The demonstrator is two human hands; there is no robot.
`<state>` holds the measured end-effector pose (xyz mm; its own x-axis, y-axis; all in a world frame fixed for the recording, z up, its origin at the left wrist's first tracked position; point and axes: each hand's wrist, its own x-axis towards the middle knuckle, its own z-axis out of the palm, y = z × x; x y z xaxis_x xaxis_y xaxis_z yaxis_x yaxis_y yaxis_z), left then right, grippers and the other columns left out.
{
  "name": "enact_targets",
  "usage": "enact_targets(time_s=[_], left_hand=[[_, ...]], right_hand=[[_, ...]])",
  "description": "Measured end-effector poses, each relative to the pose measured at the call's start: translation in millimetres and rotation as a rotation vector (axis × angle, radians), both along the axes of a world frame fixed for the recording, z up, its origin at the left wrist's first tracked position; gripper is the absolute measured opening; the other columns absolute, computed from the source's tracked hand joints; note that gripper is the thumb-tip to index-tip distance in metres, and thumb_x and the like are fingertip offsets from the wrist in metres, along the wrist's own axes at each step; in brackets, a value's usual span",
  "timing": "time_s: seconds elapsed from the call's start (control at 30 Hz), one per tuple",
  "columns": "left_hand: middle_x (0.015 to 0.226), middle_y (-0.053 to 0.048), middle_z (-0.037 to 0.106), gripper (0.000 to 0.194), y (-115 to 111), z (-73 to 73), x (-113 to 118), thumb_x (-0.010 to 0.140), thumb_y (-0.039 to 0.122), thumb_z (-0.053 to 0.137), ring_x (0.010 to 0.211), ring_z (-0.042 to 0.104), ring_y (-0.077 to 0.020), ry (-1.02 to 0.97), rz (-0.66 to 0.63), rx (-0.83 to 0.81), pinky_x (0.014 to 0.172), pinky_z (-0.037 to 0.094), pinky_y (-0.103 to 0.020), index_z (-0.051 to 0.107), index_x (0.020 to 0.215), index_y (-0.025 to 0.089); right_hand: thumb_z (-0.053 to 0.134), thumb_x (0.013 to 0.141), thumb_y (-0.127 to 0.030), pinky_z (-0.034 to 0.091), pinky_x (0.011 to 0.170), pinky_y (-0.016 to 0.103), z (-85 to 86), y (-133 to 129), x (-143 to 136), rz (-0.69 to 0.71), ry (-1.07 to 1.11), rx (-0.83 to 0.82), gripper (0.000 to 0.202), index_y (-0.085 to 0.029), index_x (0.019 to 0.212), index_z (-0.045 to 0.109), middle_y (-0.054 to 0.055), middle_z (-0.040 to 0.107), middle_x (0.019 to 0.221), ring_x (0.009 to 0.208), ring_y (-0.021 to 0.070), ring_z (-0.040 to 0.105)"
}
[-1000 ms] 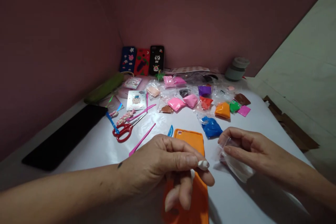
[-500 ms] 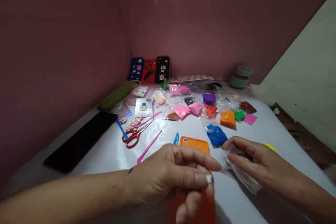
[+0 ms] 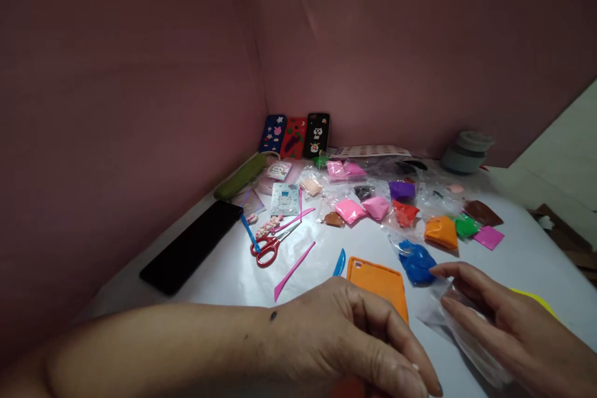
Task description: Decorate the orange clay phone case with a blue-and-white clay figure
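Note:
My left hand [image 3: 359, 342] is low in the middle, its thumb and fingers pressed together around something I cannot make out, with a tiny pale bit at the fingertips. It partly covers an orange phone case [image 3: 380, 289]. My right hand [image 3: 504, 317] grips a clear plastic bag [image 3: 471, 336] at the lower right. Just beyond its fingertips lies a bag of blue clay [image 3: 416, 263]. Something red shows blurred beneath my left hand.
Red scissors [image 3: 267, 250], a pink tool [image 3: 293, 270] and a blue tool [image 3: 339, 262] lie left of centre. A black slab [image 3: 191, 249] is farther left. Bagged clay [image 3: 351, 211] spreads behind. Three decorated cases [image 3: 294, 137] lean on the wall beside a jar [image 3: 466, 152].
The view has shifted, so the table things appear farther right. My left hand has turned palm-down and lowered, its fingertips nearer the bottom edge. My right hand still holds the clear bag.

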<state>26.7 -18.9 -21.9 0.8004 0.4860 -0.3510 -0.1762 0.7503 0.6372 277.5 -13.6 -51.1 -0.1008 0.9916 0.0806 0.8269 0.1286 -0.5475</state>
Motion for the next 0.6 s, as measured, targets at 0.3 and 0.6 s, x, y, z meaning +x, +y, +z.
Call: enact_targets(time_s=[0.3,0.6], left_hand=[[0.058,-0.001,0.067,0.016,1.4,-2.4,-2.5,0.057,0.014,0.081,0.045,0.057,-0.0049,-0.009,-0.006,-0.019,0.045,0.044,-0.011,0.077,0.072,0.011],[0.075,-0.001,0.071,0.015,2.2,1.3,-7.2,0.071,0.01,0.072,0.065,0.063,-0.005,-0.117,-0.135,0.028,0.066,0.049,-0.011,0.078,0.085,0.012]], right_hand=[[0.04,0.083,-0.059,0.056,0.068,0.039,-1.7,-6.7,-1.6,-0.066,-0.096,-0.026,0.047,-0.027,0.113,0.059,0.009,0.074,0.097,0.082,0.0298,0.071],[0.037,0.085,-0.066,0.054,0.074,0.041,-9.0,-8.6,4.1,-0.06,-0.106,-0.084,0.05,-0.031,0.117,0.055,0.007,0.073,0.106,0.09,0.0294,0.07]])
